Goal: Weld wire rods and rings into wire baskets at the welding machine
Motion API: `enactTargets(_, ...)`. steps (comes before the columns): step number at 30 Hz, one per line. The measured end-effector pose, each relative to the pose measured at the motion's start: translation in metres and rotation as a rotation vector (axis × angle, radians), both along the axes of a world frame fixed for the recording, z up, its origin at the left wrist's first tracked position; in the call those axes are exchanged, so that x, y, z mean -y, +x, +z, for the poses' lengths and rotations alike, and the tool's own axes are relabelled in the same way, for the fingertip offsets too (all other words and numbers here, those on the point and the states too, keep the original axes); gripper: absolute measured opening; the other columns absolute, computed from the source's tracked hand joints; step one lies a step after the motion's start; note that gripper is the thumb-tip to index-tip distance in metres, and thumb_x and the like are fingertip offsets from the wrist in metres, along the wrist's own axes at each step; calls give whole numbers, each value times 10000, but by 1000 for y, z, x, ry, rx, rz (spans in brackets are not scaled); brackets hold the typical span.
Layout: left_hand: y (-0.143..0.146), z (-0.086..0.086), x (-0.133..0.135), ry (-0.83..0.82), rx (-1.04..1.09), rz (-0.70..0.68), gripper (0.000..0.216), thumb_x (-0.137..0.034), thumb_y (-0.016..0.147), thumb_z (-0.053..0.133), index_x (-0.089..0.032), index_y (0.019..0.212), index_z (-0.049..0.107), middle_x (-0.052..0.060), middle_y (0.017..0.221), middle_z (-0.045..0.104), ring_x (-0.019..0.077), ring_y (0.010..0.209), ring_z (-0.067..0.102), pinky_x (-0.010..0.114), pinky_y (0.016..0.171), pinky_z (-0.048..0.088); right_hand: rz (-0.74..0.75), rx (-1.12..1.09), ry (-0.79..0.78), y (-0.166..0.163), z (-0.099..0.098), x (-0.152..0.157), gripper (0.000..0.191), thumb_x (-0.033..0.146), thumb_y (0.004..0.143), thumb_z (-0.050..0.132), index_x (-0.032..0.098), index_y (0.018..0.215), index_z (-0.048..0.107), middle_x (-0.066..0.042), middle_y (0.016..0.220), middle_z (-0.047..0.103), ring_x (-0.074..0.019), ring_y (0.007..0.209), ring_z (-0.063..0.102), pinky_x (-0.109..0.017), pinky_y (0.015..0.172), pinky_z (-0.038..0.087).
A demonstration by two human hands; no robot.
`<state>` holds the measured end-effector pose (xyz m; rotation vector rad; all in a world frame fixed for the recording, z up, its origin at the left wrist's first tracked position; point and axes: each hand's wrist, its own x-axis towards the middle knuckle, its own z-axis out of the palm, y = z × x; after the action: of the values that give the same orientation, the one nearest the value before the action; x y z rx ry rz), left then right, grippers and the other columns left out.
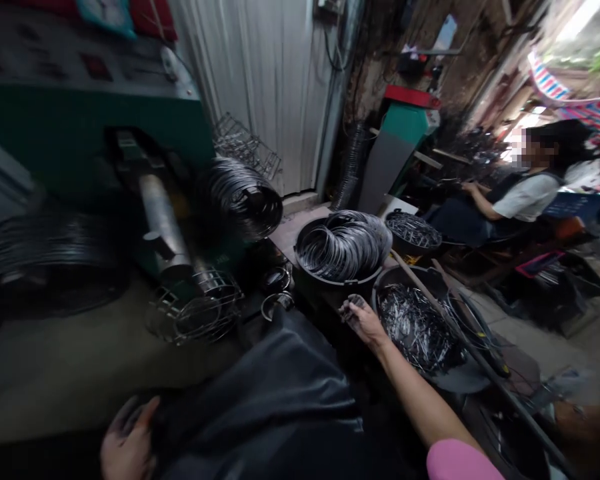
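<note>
With the right hand (pixel 363 321) out ahead, the left hand (pixel 126 445) low and near
Angles the bare right forearm (pixel 420 393) up from the lower right — bends the fingers (pixel 351 308) inward, dark at the tips, too small to tell any grip. Curls the left hand at lower left, partly shadowed — cut by the bottom edge.

A sleeve (pixel 463 460) is showing pink, metal pieces (pixel 413 323) are gleaming silver, and a sheet (pixel 597 113) is sporting red-white-and-blue stripes.
</note>
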<state>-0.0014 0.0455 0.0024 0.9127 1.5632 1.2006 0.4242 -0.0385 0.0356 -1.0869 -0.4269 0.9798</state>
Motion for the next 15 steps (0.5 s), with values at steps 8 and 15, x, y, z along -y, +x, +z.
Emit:
enactTargets(8,7,3,-27,-12,36,64,694,-381,509,754,-189,1130,509,10,950,548,147,830,574,250,698,475,354,447,-121,-82,-51,-30,108,308,768,578,221,821,545,20,789,624,-140,800,566,-267,825,419)
enactTargets(15,15,21,-76,107,-113,-114,898,-417,523,780,-165,1290,387,140,1229,493,297,1182,452,433,986,371,84,142,-162,-78,-68,-40,322,275,708,658,237,987,502,46,725,627,-123,701,598,-260,722,496)
